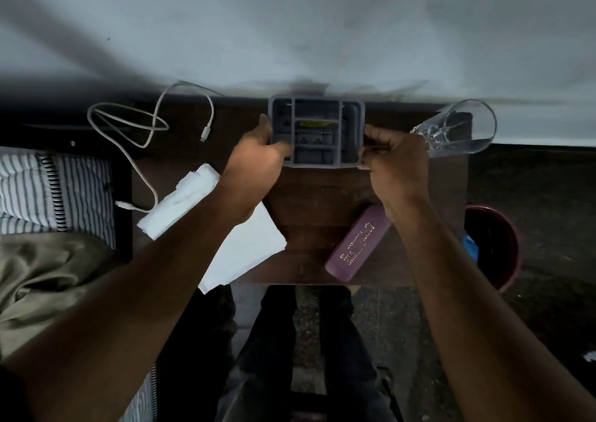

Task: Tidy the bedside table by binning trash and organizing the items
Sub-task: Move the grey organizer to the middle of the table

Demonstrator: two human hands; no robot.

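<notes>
A grey organizer tray (317, 105) with several compartments stands at the back of the dark wooden bedside table (316, 202), against the wall. My left hand (258, 160) grips its left side and my right hand (395, 160) grips its right side. A yellow-labelled item lies in a middle compartment. On the table's left lie a white charging cable (151, 124), a crumpled white tissue (180, 202) and a white sheet of paper (248, 247), partly under my left forearm. A purple case (358, 244) lies at the front right. A clear glass (458, 128) stands at the back right.
A maroon bin (496, 247) stands on the floor to the right of the table. A bed with striped bedding (54, 192) and an olive blanket (48, 279) lies to the left. My legs are below the table's front edge.
</notes>
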